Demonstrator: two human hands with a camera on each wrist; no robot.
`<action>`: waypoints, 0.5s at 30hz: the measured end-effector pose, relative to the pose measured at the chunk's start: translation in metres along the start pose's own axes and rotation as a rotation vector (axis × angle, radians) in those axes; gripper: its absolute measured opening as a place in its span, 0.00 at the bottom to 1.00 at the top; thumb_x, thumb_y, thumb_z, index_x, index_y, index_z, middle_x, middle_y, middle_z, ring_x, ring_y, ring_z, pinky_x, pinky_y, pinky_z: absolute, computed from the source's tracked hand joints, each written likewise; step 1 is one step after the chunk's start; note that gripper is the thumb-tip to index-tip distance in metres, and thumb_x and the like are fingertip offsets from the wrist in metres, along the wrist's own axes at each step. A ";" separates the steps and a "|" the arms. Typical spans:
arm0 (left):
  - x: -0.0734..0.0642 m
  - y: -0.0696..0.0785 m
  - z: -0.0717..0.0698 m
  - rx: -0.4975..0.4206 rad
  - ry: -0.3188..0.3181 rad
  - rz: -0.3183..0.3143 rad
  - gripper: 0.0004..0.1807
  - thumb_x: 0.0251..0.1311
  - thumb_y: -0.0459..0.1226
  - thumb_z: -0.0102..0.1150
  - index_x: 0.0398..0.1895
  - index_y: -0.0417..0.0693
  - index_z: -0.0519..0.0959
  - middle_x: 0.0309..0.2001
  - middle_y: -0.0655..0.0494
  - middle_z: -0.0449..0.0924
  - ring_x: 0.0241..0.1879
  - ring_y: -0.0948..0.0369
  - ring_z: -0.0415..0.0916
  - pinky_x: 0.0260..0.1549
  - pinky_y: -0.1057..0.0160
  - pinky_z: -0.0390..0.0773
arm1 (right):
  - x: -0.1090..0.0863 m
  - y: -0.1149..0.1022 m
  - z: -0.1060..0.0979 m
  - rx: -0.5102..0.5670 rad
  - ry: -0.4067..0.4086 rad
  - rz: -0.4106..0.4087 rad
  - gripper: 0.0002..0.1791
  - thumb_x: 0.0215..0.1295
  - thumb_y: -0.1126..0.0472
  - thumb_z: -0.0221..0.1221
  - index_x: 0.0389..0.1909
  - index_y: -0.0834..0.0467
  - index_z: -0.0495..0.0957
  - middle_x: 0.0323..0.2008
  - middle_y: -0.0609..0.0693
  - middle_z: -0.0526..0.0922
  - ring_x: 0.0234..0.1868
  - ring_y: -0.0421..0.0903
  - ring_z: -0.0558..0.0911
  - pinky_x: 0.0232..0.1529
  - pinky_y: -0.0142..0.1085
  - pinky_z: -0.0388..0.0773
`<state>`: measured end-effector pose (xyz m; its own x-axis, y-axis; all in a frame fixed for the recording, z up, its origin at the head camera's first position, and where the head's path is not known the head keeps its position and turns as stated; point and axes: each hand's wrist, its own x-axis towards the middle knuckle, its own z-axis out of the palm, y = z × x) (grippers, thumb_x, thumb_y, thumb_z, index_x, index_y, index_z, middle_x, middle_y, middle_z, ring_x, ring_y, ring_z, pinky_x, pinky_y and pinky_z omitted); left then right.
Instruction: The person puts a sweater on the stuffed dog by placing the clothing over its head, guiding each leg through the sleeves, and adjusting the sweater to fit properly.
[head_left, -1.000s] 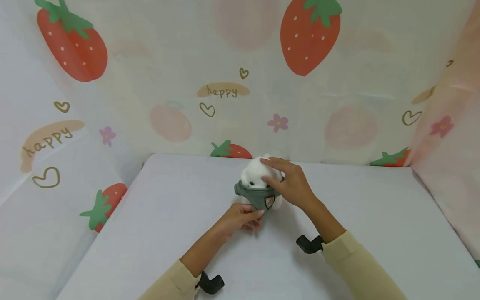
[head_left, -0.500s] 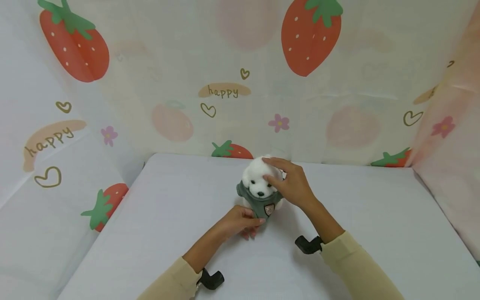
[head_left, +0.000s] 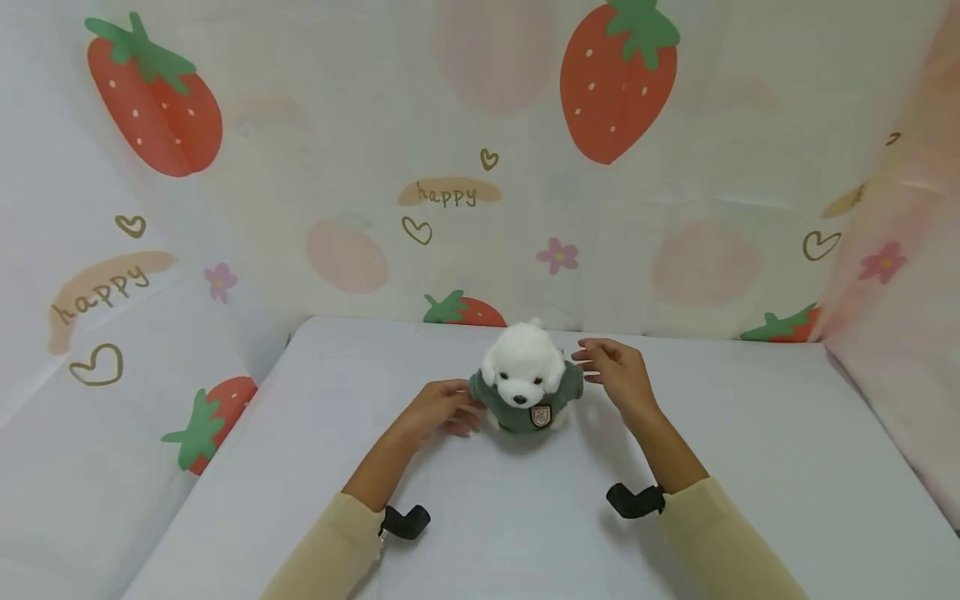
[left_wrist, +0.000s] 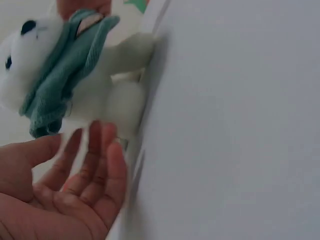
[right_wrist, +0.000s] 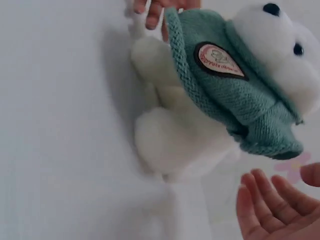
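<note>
A white plush dog [head_left: 521, 354] in a green knitted sweater [head_left: 512, 417] sits upright on the table, facing me. A shield-shaped badge [right_wrist: 220, 60] is on the sweater's front. Beside the sleeve on the left, my left hand [head_left: 441, 410] has its fingers loosely bent and grips nothing; its thumb [left_wrist: 47, 147] is very near the sleeve, and I cannot tell if they touch. On the other side, my right hand [head_left: 618, 375] stands a little apart from the toy, fingers [right_wrist: 270, 197] relaxed, palm bare. The dog's white legs [right_wrist: 162, 142] rest on the table.
The white tabletop [head_left: 360, 350] stretches around the toy on all sides. Behind it rises a cloth backdrop [head_left: 487, 267] printed with strawberries, hearts and flowers, and more cloth hangs at both sides. Black camera mounts [head_left: 408, 522] sit at the wrists.
The sweater, earlier pulled over the dog's muzzle, now sits below its face. My left hand has let go of the hem and moved up left; my right hand has left the head, moving right.
</note>
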<state>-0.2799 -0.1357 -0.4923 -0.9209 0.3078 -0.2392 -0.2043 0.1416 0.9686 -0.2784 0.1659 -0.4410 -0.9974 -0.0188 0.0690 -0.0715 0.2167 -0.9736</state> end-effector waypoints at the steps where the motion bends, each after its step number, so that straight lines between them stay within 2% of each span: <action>1: 0.004 0.001 -0.004 -0.038 0.018 0.000 0.17 0.75 0.39 0.54 0.59 0.38 0.79 0.46 0.45 0.85 0.38 0.57 0.85 0.36 0.60 0.85 | 0.002 0.003 0.000 0.019 -0.019 0.048 0.23 0.80 0.53 0.51 0.61 0.67 0.77 0.50 0.60 0.85 0.48 0.50 0.86 0.50 0.40 0.83; 3: 0.012 0.003 -0.007 -0.123 0.029 -0.007 0.20 0.77 0.42 0.52 0.61 0.38 0.78 0.47 0.47 0.85 0.41 0.56 0.85 0.41 0.59 0.85 | 0.007 0.007 -0.001 0.063 -0.078 0.126 0.23 0.78 0.54 0.53 0.60 0.70 0.77 0.47 0.57 0.86 0.43 0.45 0.86 0.46 0.36 0.83; 6: 0.023 0.008 -0.007 -0.229 -0.009 -0.021 0.23 0.78 0.44 0.51 0.64 0.35 0.75 0.45 0.50 0.86 0.43 0.57 0.85 0.46 0.57 0.83 | 0.012 0.011 0.000 0.136 -0.197 0.199 0.25 0.78 0.55 0.53 0.62 0.73 0.74 0.45 0.50 0.85 0.40 0.39 0.85 0.44 0.34 0.83; 10: 0.032 0.013 -0.004 -0.304 -0.052 -0.058 0.24 0.78 0.42 0.50 0.67 0.33 0.72 0.43 0.54 0.85 0.41 0.61 0.84 0.44 0.59 0.82 | 0.017 0.013 0.000 0.232 -0.330 0.243 0.26 0.79 0.56 0.52 0.65 0.74 0.70 0.46 0.48 0.83 0.42 0.39 0.84 0.45 0.35 0.82; 12: 0.034 0.015 -0.003 -0.320 -0.076 -0.081 0.25 0.78 0.42 0.49 0.68 0.33 0.71 0.43 0.55 0.83 0.40 0.62 0.82 0.41 0.60 0.82 | 0.019 0.013 0.000 0.268 -0.362 0.248 0.22 0.79 0.58 0.52 0.61 0.72 0.74 0.44 0.47 0.83 0.42 0.40 0.84 0.45 0.36 0.82; 15: 0.037 0.017 -0.002 -0.314 -0.132 -0.093 0.24 0.79 0.42 0.47 0.69 0.34 0.70 0.46 0.54 0.80 0.39 0.63 0.80 0.39 0.61 0.81 | 0.021 0.013 -0.001 0.299 -0.386 0.243 0.14 0.80 0.61 0.50 0.48 0.65 0.82 0.36 0.45 0.84 0.37 0.39 0.83 0.42 0.35 0.81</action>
<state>-0.3178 -0.1235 -0.4847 -0.8466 0.4294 -0.3144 -0.3966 -0.1149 0.9108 -0.3005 0.1691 -0.4516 -0.9071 -0.3724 -0.1961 0.2216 -0.0266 -0.9748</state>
